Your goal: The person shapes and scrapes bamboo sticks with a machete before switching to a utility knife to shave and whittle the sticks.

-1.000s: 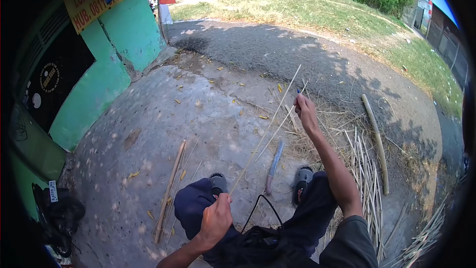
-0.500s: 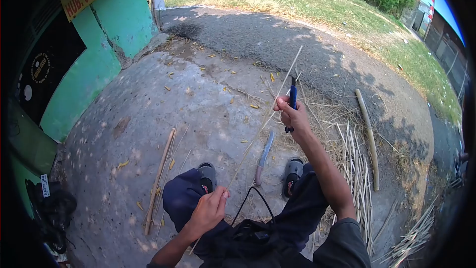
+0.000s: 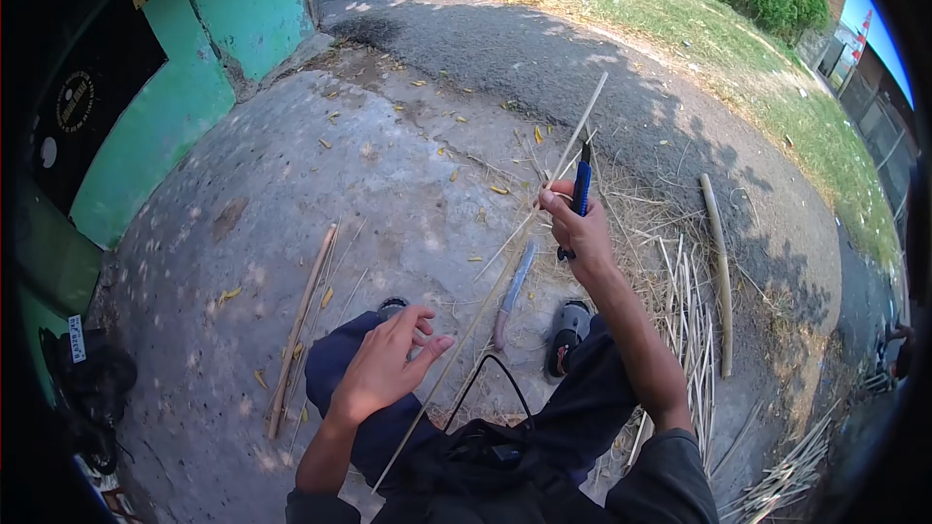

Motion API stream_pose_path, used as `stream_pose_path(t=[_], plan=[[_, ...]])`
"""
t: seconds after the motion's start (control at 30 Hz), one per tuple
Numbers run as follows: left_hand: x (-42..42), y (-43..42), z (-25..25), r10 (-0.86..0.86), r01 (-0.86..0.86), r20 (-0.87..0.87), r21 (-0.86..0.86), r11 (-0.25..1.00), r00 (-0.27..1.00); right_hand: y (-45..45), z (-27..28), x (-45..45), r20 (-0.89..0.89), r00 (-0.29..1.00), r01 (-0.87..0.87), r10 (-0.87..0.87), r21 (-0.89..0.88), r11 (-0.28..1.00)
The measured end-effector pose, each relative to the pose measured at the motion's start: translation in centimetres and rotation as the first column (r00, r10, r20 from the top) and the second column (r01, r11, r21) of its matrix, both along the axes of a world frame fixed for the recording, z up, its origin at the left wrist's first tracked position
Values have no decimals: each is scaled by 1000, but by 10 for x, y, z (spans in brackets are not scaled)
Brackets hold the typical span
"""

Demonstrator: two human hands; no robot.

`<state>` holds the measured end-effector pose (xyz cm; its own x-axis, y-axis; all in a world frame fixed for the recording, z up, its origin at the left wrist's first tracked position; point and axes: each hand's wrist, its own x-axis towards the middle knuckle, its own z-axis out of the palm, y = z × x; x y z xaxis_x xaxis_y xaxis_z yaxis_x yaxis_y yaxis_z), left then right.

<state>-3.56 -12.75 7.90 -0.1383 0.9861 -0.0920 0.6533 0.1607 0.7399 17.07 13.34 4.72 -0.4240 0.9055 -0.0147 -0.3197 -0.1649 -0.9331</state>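
My right hand (image 3: 580, 225) is closed on a blue utility knife (image 3: 582, 188) with its dark blade pointing up. The same hand pinches a long thin bamboo strip (image 3: 475, 322), which runs from above the fingers down to my lap. My left hand (image 3: 393, 361) is off the strip, just left of it, with the fingers apart and nothing held. A second thin strip (image 3: 502, 252) slants down to the left from near my right hand. Between my feet lies a long knife (image 3: 515, 294) with a bluish blade and a brownish handle.
Many split strips (image 3: 695, 330) lie at the right, beside a thick bamboo pole (image 3: 718, 272) and shavings (image 3: 631, 218). More sticks (image 3: 305, 330) lie left of my legs. A green wall (image 3: 146, 155) stands left. Another strip pile (image 3: 791, 471) is at lower right.
My left hand has let go of the strip and opened, moving up and left. My right hand has turned from a second ago, bringing the blue utility knife into view.
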Motion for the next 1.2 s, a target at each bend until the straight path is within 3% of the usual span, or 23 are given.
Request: stream_pose_path(t=[0.1, 0.17, 0.2, 0.27, 0.33, 0.4, 0.43, 0.5, 0.53, 0.6, 0.63, 0.7, 0.77, 0.87, 0.97, 1.1, 1.13, 1.2], plan=[[8, 49, 1, -38, 14, 252, 94, 995, 967, -17, 5, -15, 26, 1000, 1, -1, 25, 1000], [23, 79, -15, -65, 67, 564, 18, 998, 823, -26, 5, -22, 56, 998, -11, 9, 34, 999], [24, 90, -30, -60, 59, 570, 21, 998, 819, -28, 5, -24, 76, 997, -5, 2, 41, 999], [24, 109, -58, -90, 225, 867, -26, 974, 490, -25, 2, -27, 149, 988, 15, -30, 102, 995], [27, 114, -67, -67, 126, 833, -4, 992, 549, -21, -2, -26, 218, 973, 40, -73, 152, 988], [28, 109, -79, -23, 21, 801, 12, 1000, 598, -17, -5, -17, 326, 939, -41, -112, 427, 903], [25, 107, -83, -10, -6, 759, 19, 1000, 651, -18, -4, -15, 333, 938, -54, -100, 423, 905], [19, 105, -85, 14, -45, 716, 24, 999, 698, -29, -4, -11, 632, 747, -352, -205, 638, 685], [19, 102, -84, 11, -37, 766, 16, 999, 643, -31, -17, -14, 604, 758, -378, -245, 714, 589], [19, 99, -87, 10, -25, 815, 5, 1000, 579, -41, -21, -14, 671, 696, -458, -257, 690, 561], [19, 98, -90, -10, -38, 769, 45, 998, 639, -45, -22, -16, 724, 632, -529, -277, 664, 528], [21, 96, -86, -30, -44, 720, 84, 995, 693, -45, -26, -18, 704, 644, -526, -299, 691, 496], [25, 89, -65, 28, -134, 431, 217, 967, 902, -45, -23, -19, 710, 625, -542, -325, 694, 475], [28, 88, -66, 74, -169, 315, 287, 943, 946, -41, -20, -22, 679, 649, -492, -344, 719, 491], [32, 85, -70, 128, -227, 313, 302, 926, 941, -39, -20, -23, 672, 651, -459, -354, 719, 522], [28, 81, -73, 151, -227, 269, 274, 935, 951, -36, -27, -24, 642, 670, -461, -373, 754, 469], [28, 79, -70, 148, -214, 277, 227, 950, 950, -25, -21, -21, 707, 618, -458, -345, 680, 572], [30, 80, -70, 140, -201, 292, 190, 961, 946, -30, -22, -21, 698, 631, -472, -338, 692, 546]])
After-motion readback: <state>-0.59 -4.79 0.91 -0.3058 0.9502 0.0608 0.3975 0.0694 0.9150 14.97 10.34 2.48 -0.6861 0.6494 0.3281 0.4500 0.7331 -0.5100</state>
